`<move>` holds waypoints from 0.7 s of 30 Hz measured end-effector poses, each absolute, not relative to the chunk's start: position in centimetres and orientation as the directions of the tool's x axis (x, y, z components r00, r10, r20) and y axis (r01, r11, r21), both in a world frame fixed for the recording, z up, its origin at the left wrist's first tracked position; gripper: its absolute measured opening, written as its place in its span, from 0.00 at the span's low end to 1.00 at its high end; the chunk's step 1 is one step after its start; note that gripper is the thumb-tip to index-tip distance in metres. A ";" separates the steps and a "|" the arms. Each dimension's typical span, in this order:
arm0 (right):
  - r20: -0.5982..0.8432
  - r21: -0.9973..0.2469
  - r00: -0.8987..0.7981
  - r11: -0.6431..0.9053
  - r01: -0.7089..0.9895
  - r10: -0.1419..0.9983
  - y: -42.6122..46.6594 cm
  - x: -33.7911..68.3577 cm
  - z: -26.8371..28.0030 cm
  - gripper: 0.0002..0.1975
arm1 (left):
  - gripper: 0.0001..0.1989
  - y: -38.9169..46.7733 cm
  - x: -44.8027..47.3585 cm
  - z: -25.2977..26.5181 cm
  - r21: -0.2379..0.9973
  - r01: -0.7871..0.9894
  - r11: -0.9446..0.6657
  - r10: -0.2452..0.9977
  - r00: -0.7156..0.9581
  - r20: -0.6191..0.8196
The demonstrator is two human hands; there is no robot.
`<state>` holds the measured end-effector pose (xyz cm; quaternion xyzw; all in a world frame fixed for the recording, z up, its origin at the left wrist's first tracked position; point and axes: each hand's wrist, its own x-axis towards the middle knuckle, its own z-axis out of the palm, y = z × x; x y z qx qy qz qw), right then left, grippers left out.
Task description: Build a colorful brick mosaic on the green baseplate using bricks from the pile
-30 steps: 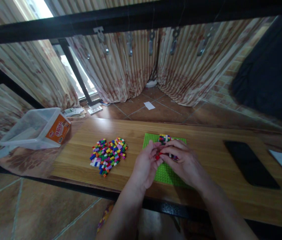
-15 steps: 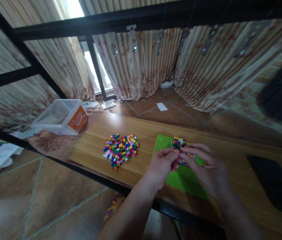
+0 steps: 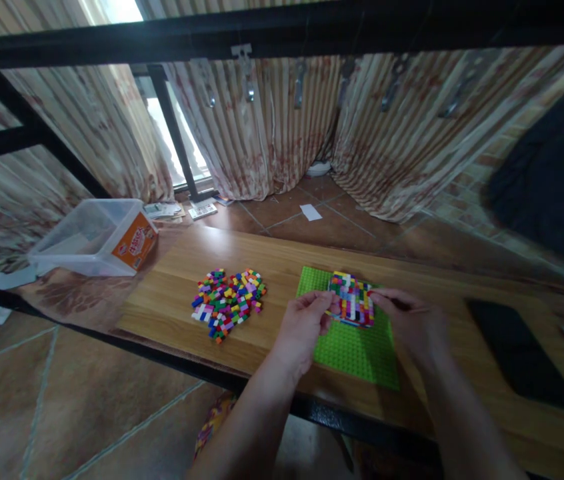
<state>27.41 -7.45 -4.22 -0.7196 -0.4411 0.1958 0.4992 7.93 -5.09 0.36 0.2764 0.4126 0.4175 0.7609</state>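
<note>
Multicoloured, the flat slab of joined plastic bricks (image 3: pixel 352 300) stands over the far part of the bright green studded baseplate (image 3: pixel 357 350), pinched between both hands: left hand (image 3: pixel 307 327) fingers clamp its left edge, right hand (image 3: pixel 412 320) its right edge.

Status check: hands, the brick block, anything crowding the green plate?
Left hand and right hand both grip the multicoloured brick block. Block tilted up over green plate. Loose brick pile sits apart, left; black phone right. Nothing crowding.
</note>
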 end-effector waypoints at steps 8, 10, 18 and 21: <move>0.125 -0.919 0.520 -0.099 0.381 0.845 -5.6 26.4 -5.3 0.14 | 0.13 -5.0 7.8 0.5 0.772 -0.394 0.499 0.862 0.316 -0.396; 0.150 -0.907 0.521 -0.093 0.412 0.840 -5.3 26.3 -5.1 0.14 | 0.12 -5.0 7.8 0.5 0.774 -0.393 0.497 0.863 0.318 -0.392; 0.227 -0.861 0.476 -0.053 0.506 0.850 -5.0 26.7 -5.5 0.14 | 0.12 -5.0 7.8 0.6 0.786 -0.388 0.481 0.870 0.320 -0.375; 0.202 -0.860 0.489 -0.085 0.502 0.848 -4.8 26.8 -5.6 0.15 | 0.11 -5.0 7.8 0.5 0.789 -0.389 0.476 0.873 0.320 -0.369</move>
